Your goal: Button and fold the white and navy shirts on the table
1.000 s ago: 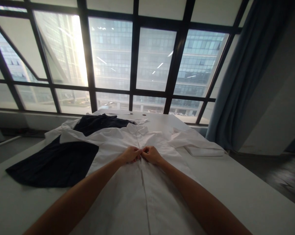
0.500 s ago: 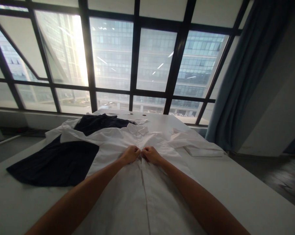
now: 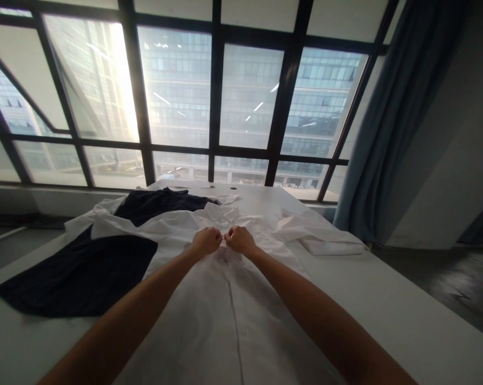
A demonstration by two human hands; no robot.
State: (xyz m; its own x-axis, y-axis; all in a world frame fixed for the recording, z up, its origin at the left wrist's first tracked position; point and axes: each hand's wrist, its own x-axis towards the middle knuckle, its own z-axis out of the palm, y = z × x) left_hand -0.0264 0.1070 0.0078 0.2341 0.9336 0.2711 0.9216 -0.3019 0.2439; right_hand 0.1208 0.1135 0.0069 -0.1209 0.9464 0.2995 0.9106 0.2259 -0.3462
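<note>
A white button-up shirt (image 3: 209, 321) lies flat, front up, on a white table (image 3: 405, 315), collar pointing away from me. My left hand (image 3: 207, 239) and my right hand (image 3: 239, 240) meet knuckle to knuckle on the shirt's placket, a little below the collar. Both pinch the fabric at the front opening with closed fingers. The fingertips and whatever they hold between them are hidden by the knuckles.
A dark navy garment (image 3: 85, 267) lies spread to the left, partly under the white shirt. A folded white cloth (image 3: 332, 246) lies at the right. Large windows (image 3: 177, 91) stand beyond the table's far end; a blue curtain (image 3: 389, 123) hangs at the right.
Both hands have moved up the placket, farther from me and closer to the collar. The head has shifted slightly; the garments lie as before.
</note>
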